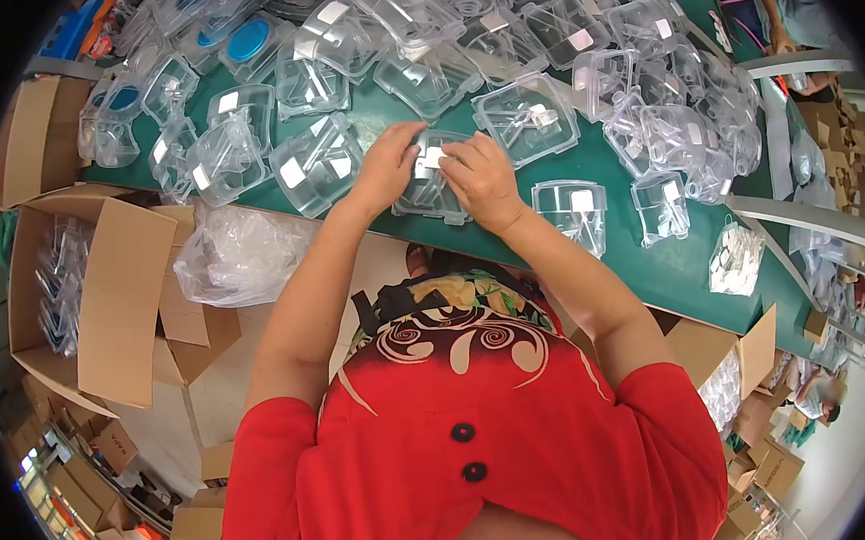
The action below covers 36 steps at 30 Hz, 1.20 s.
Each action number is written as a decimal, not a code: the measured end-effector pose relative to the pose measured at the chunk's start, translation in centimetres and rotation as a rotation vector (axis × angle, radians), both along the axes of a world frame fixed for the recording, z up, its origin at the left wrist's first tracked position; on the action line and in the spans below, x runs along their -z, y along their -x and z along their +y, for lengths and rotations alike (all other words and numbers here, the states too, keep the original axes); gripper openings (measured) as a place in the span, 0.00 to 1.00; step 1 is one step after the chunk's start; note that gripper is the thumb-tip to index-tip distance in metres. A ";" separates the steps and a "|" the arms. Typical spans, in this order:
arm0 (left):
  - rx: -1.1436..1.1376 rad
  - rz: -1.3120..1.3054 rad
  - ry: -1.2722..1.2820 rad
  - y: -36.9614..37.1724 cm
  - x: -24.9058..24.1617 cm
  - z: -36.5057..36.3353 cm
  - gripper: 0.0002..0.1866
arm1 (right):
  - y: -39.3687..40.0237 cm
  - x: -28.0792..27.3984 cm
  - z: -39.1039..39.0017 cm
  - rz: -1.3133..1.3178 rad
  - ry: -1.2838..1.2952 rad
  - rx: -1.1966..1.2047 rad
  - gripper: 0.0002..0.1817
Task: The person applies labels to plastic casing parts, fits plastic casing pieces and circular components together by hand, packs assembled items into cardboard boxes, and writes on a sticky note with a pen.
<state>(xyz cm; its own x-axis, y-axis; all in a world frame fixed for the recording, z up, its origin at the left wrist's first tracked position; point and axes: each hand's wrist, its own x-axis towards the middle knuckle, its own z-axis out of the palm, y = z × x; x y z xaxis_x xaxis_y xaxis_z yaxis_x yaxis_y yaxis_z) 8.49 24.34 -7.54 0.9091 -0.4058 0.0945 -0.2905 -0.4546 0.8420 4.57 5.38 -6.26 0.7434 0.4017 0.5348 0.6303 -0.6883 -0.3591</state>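
Left hand [390, 168] curled at the left edge of a clear plastic case [430, 202], right hand [481, 174] bent over its white label [432, 157]; from here I can't tell whether either set of fingers is closed on anything. Case lies on the green tabletop [420, 239] at its near edge, more clear cases [528, 123] crowded beyond, open carton [124, 302] to the left.
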 end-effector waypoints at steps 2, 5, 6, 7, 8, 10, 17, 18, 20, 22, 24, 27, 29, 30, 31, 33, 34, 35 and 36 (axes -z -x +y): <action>0.020 0.008 -0.008 -0.1 0.0 0.1 0.20 | 0.0 -0.3 0.1 0.029 -0.001 0.026 0.10; 0.090 0.036 -0.064 -0.6 -0.9 0.5 0.22 | -0.3 -0.7 0.0 0.096 -0.011 0.051 0.11; 0.118 0.012 -0.090 -0.8 -1.3 0.6 0.23 | -0.5 -1.0 -0.1 0.109 -0.031 0.065 0.12; 0.146 -0.010 -0.117 -1.0 -1.7 0.7 0.24 | -0.7 -1.3 -0.1 0.124 -0.053 0.078 0.13; 0.172 -0.030 -0.144 -1.0 -1.9 0.8 0.25 | -0.7 -1.4 0.0 0.142 -0.074 0.090 0.15; 0.191 -0.067 -0.250 -1.5 -2.1 0.5 0.25 | -0.8 -0.9 -0.4 0.350 -0.130 0.131 0.19; 0.169 -0.003 -0.429 -2.0 -3.7 -1.0 0.20 | -1.6 -0.5 -0.5 0.356 -0.007 0.066 0.23; 0.170 0.001 -0.420 -2.0 -3.7 -1.2 0.20 | -1.6 -0.3 -0.6 0.331 -0.016 0.071 0.23; 0.136 0.008 -0.411 -1.5 -3.4 -1.4 0.20 | -1.7 0.1 -0.7 0.274 -0.041 0.045 0.22; 0.012 -0.095 -0.323 0.0 -1.1 -1.4 0.24 | -1.8 -0.2 -0.8 0.265 -0.005 0.037 0.24; -0.100 -0.307 -0.419 1.6 -4.2 0.0 0.30 | -2.4 -0.9 -1.4 0.274 0.063 0.061 0.24; -0.360 -0.392 -0.528 3.1 -5.3 3.7 0.35 | -2.8 -1.1 -2.2 0.317 0.109 0.109 0.25; -0.556 -0.324 -0.570 3.8 -3.6 7.0 0.37 | -2.8 -1.5 -1.5 0.321 0.119 0.125 0.27; -0.580 -0.290 -0.563 4.0 -2.1 7.3 0.37 | -2.8 -2.2 -0.8 0.320 0.132 0.126 0.28; -0.612 -0.257 -0.556 4.3 -0.7 7.0 0.37 | -2.9 -2.9 -0.1 0.315 0.145 0.119 0.30; -0.598 -0.239 -0.404 4.2 0.4 6.5 0.36 | -3.7 -4.3 2.1 0.366 0.032 0.001 0.30; -0.531 -0.247 -0.262 3.8 0.7 5.7 0.35 | -4.1 -4.7 3.8 0.399 -0.024 -0.070 0.31; -0.482 -0.169 -0.156 3.4 1.2 4.7 0.33 | -4.5 -4.7 5.4 0.380 -0.019 -0.120 0.31; -0.449 -0.195 -0.191 3.0 0.6 3.8 0.31 | -5.0 -4.6 6.7 0.362 -0.010 -0.160 0.31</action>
<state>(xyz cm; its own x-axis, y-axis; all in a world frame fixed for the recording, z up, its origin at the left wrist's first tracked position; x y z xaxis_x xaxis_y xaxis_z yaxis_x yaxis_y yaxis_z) 5.45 28.16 -8.15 0.9702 -0.0068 0.2421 -0.1749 -0.7108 0.6812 9.61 12.12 -1.62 0.8129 0.5239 0.2545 0.5610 -0.5868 -0.5839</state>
